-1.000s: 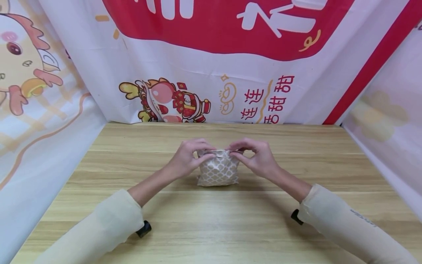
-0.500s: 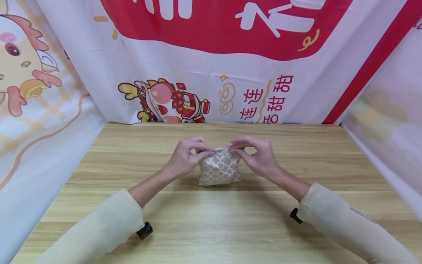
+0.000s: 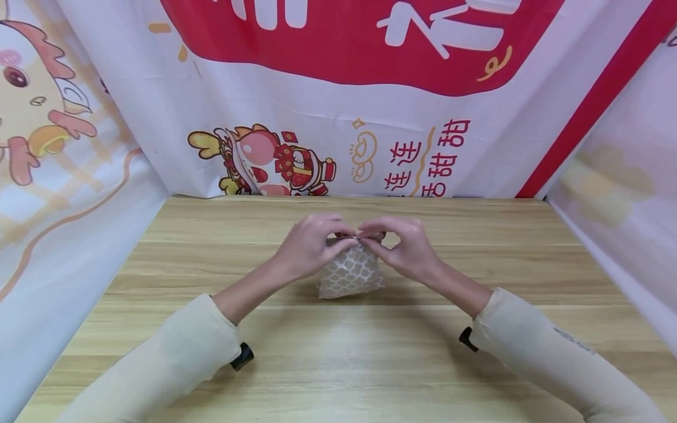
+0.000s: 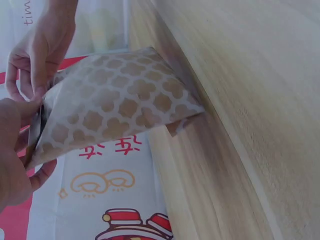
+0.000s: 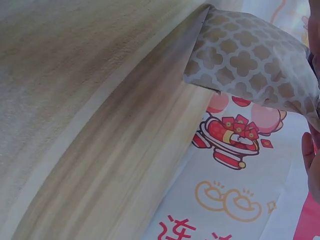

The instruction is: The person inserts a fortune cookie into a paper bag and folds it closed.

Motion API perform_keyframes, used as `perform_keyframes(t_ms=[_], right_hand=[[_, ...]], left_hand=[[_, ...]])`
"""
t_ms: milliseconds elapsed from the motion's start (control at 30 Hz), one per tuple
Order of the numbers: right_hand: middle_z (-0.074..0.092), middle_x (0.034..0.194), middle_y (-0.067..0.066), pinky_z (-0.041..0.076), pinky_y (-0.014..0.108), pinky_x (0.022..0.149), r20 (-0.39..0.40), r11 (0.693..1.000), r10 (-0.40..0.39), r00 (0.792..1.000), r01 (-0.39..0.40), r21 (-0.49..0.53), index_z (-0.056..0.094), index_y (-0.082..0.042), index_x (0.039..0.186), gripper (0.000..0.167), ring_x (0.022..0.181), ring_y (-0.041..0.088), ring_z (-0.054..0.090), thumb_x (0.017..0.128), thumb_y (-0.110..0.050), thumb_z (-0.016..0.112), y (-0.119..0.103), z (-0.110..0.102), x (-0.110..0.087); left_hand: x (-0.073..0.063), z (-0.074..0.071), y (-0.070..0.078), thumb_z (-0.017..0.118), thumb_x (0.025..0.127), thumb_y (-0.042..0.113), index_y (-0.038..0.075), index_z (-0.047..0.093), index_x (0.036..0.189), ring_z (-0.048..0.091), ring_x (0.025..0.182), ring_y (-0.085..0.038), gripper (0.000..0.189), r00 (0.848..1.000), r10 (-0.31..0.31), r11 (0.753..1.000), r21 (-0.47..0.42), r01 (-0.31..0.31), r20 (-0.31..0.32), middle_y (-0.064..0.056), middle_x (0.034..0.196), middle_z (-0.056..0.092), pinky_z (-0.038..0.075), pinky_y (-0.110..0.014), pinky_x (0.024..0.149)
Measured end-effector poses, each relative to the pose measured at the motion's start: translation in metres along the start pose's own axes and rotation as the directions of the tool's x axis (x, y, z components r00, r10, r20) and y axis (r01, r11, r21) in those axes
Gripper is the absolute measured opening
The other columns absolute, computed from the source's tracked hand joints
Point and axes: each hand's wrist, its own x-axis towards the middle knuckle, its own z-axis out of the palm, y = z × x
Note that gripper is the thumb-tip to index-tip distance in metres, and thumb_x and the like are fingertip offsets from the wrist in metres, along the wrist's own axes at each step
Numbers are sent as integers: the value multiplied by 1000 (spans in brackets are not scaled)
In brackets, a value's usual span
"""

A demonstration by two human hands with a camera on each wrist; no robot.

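A small beige pouch (image 3: 351, 275) with a white quatrefoil lattice stands on the table, its bottom edge down and its top raised. My left hand (image 3: 311, 245) pinches the top edge between thumb and fingers. Close beside it, my right hand (image 3: 406, 248) pinches the same edge, the fingertips of both hands nearly meeting at the middle. The left wrist view shows the pouch (image 4: 117, 97) looking full, with a dark gap along its top between the hands. Whatever lies inside is hidden. In the right wrist view the right hand (image 5: 313, 172) is mostly cut off.
The wood-grain table (image 3: 338, 358) extends around the pouch on all sides. A printed white and red cloth (image 3: 328, 106) hangs along its back edge. Cloth walls stand at left (image 3: 69, 194) and right (image 3: 624, 176). Black straps show beneath both sleeves.
Both hands have come closer together along the pouch's top edge, the left moving right and the right slightly left. The top now looks narrower and gathered. The pouch's bottom stays about where it was.
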Motion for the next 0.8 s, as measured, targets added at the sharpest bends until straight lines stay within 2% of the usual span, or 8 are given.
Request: perform_keyframes(t_ms=[67, 200, 300, 433, 567, 667, 800], right_hand=[[78, 95, 14, 61, 23, 71, 5, 1000, 16, 1000, -16, 1, 73, 5, 103, 32, 78, 23, 74, 76, 20, 80, 0, 0, 0], [77, 95, 13, 62, 31, 67, 42, 997, 76, 996, -76, -6, 73, 3, 104, 28, 80, 22, 74, 79, 15, 80, 0, -1, 0], [76, 94, 10, 62, 32, 64, 89, 989, 145, 985, -145, -11, 75, 1, 99, 20, 81, 20, 70, 81, 9, 81, 0, -3, -1], [73, 89, 7, 59, 27, 63, 114, 974, 227, 967, -227, -14, 77, -2, 90, 11, 78, 17, 67, 83, 5, 81, -1, -7, -3], [73, 83, 4, 58, 25, 62, 96, 966, 258, 961, -258, -12, 78, -3, 86, 10, 73, 15, 65, 82, 6, 82, -1, -9, -5], [72, 81, 4, 59, 26, 62, 78, 965, 260, 962, -261, -6, 80, -3, 87, 11, 70, 15, 65, 82, 7, 82, 0, -9, -7], [73, 79, 4, 60, 29, 61, 51, 962, 271, 961, -272, -3, 81, -2, 89, 14, 67, 16, 65, 81, 10, 81, 2, -10, -10]], left_hand=[[1, 0, 2, 80, 90, 11, 5, 79, 100, 63, 73, -14, 11, 1000, 0, 1000, 15, 0, -5, -6, 90, 74, 55, -25, 67], [2, 1, 3, 79, 89, 6, 5, 78, 96, 68, 81, -18, 7, 1000, 12, 999, 37, -12, -5, -6, 90, 75, 58, -37, 85], [1, 2, 3, 78, 90, 5, 6, 77, 96, 68, 83, -19, 6, 1000, 15, 998, 58, -15, 0, -6, 90, 75, 56, -44, 92], [1, 3, 3, 78, 90, 7, 7, 76, 93, 66, 79, -18, 4, 1000, 26, 997, 76, -26, 1, -4, 88, 74, 55, -41, 85], [2, 3, 2, 78, 91, 11, 8, 76, 93, 65, 77, -16, 4, 999, 36, 995, 92, -37, 10, -2, 88, 75, 52, -36, 78], [1, 0, 1, 78, 92, 13, 9, 77, 94, 66, 79, -16, 5, 1000, 16, 995, 93, -18, 26, -3, 90, 75, 55, -34, 79], [-2, -6, -3, 78, 92, 11, 6, 77, 94, 69, 80, -16, 5, 998, -30, 998, 49, 28, 49, -5, 91, 75, 59, -29, 76]])
